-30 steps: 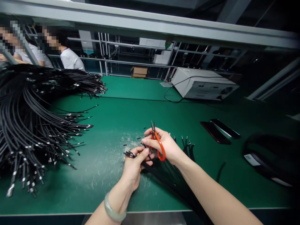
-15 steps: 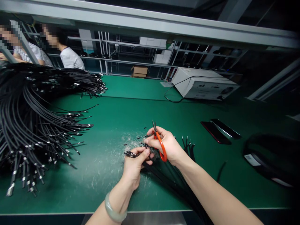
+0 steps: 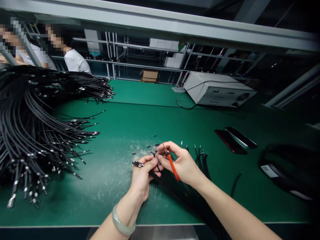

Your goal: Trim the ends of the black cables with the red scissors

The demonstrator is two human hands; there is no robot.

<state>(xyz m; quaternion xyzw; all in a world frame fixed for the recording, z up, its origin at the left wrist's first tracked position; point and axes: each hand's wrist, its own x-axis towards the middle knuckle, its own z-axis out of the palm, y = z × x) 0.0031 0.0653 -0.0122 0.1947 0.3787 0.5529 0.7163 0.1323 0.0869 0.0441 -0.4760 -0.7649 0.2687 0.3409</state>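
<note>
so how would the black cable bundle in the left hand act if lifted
The black cable bundle would probably flop along its length, since the similar cable pile at left bends in long curves. Its short ends should stay fairly straight, as they jut from the left hand without sagging.

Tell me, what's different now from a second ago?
The right hand has shifted slightly right and closer to the person, turning the orange-handled cutter more edge-on. It still holds the cutter. The left hand still grips its black cables, nearly unmoved; the large cable pile looks the same.
</note>
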